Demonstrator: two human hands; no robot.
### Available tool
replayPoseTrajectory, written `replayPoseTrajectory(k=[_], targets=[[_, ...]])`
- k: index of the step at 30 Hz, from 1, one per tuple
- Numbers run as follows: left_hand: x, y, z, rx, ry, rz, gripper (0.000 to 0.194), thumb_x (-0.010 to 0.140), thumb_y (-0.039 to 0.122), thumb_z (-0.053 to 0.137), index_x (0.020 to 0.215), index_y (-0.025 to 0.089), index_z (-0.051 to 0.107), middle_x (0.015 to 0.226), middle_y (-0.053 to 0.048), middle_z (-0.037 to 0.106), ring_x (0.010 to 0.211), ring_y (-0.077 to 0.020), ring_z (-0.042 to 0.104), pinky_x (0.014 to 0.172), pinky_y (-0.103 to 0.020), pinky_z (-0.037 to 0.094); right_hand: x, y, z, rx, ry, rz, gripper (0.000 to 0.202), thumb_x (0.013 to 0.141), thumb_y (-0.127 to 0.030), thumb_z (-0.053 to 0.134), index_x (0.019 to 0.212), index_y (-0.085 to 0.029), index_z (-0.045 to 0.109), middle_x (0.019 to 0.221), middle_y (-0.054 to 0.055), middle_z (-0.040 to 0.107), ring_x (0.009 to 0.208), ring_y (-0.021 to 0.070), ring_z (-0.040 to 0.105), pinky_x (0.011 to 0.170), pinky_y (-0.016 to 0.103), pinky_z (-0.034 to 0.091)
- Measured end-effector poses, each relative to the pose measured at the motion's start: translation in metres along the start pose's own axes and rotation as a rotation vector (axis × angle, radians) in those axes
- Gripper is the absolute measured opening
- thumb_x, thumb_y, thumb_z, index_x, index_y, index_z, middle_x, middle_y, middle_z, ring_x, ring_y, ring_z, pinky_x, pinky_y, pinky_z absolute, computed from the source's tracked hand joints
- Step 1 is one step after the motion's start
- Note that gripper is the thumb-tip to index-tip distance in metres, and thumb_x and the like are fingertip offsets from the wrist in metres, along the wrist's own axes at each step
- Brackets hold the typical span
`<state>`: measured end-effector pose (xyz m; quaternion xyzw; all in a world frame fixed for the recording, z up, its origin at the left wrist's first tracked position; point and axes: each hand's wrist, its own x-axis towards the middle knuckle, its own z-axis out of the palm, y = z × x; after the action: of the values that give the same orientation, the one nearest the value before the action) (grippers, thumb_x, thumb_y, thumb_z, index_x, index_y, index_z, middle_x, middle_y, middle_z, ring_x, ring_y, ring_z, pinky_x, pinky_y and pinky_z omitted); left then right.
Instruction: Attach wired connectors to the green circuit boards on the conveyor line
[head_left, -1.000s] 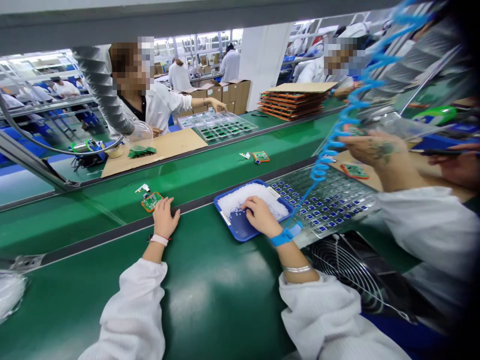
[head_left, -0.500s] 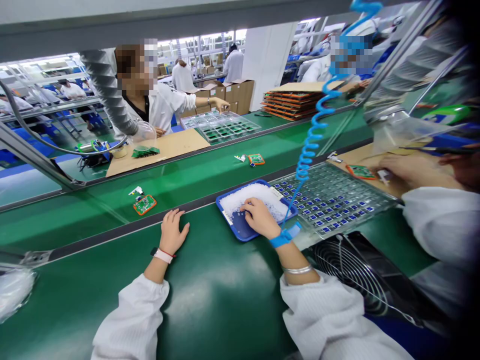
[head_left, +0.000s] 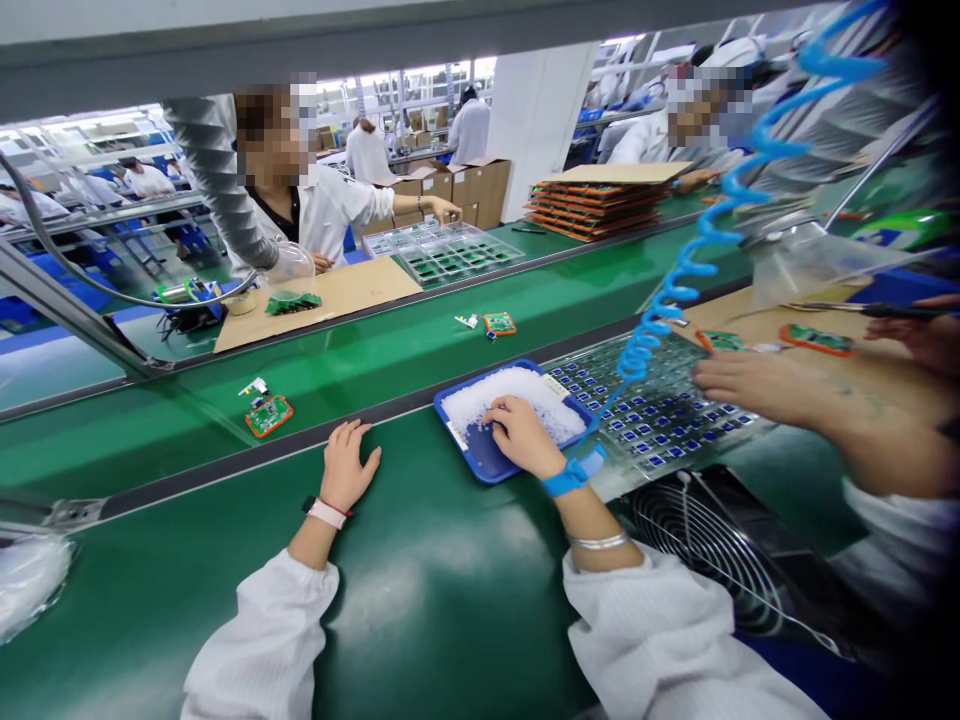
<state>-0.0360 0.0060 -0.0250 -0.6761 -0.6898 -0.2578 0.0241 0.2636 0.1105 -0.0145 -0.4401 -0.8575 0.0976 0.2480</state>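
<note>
My left hand (head_left: 349,468) lies on the green tabletop by the edge of the conveyor belt, fingers stretched out, holding nothing. Over a blue tray (head_left: 491,468) is my right hand (head_left: 523,437), its fingers bent down and drawn together at the edge of a heap of small white pieces (head_left: 504,386). Whatever is between those fingertips is too small to make out. A blue strap (head_left: 574,474) circles my right wrist. On the belt, a green circuit board in an orange frame (head_left: 270,416) lies beyond my left hand; another board (head_left: 500,323) lies farther back.
A clear tray of small blue parts (head_left: 660,425) lies right of the blue tray, beneath a co-worker's hand (head_left: 780,388). A coiled blue cord (head_left: 686,268) hangs above it. A black fan with a wire guard (head_left: 712,550) sits near my right forearm. Stacked orange-edged panels (head_left: 592,208) stand opposite.
Both circuit boards on the belt have shifted left. The co-worker's hand at the right has moved left over the clear tray. The coiled cord has swung right. My hands stay in place.
</note>
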Motion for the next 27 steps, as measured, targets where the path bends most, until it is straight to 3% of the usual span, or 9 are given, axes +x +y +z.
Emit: replayPoseTrajectory(k=[8,17,27], targets=[[0.0,-0.0004,0.0008,0.009,-0.006,-0.003,0.036,0.083,0.034,0.051,0.116,0.019,0.052,0.126,-0.012,0.052,0.121,-0.0281,0.042,0.098,-0.049,0.038,0.0003,-0.0011,-0.0012,0.012,0.008,-0.006,0.025,0.075,-0.005,0.045,0.076,-0.015,0.068,0.093,0.01,0.055,0.091,0.0217,0.048,0.085,0.034,0.04],[0.0003,0.001,-0.0008,0.01,-0.016,-0.008,0.035,0.083,0.034,0.051,0.114,0.018,0.053,0.127,-0.012,0.051,0.121,-0.0285,0.041,0.098,-0.049,0.038,0.0002,-0.0016,-0.0045,-0.02,-0.001,0.057,0.025,0.076,-0.006,0.046,0.077,-0.014,0.069,0.097,0.011,0.056,0.091,0.0226,0.048,0.084,0.036,0.039],[0.0007,0.003,-0.0025,0.003,-0.03,-0.021,0.035,0.083,0.034,0.051,0.114,0.019,0.054,0.127,-0.012,0.05,0.122,-0.0285,0.04,0.098,-0.05,0.038,-0.0004,-0.0023,-0.0045,-0.02,-0.005,0.03,0.026,0.076,-0.006,0.044,0.079,-0.014,0.069,0.095,0.011,0.056,0.089,0.0222,0.047,0.083,0.036,0.04]])
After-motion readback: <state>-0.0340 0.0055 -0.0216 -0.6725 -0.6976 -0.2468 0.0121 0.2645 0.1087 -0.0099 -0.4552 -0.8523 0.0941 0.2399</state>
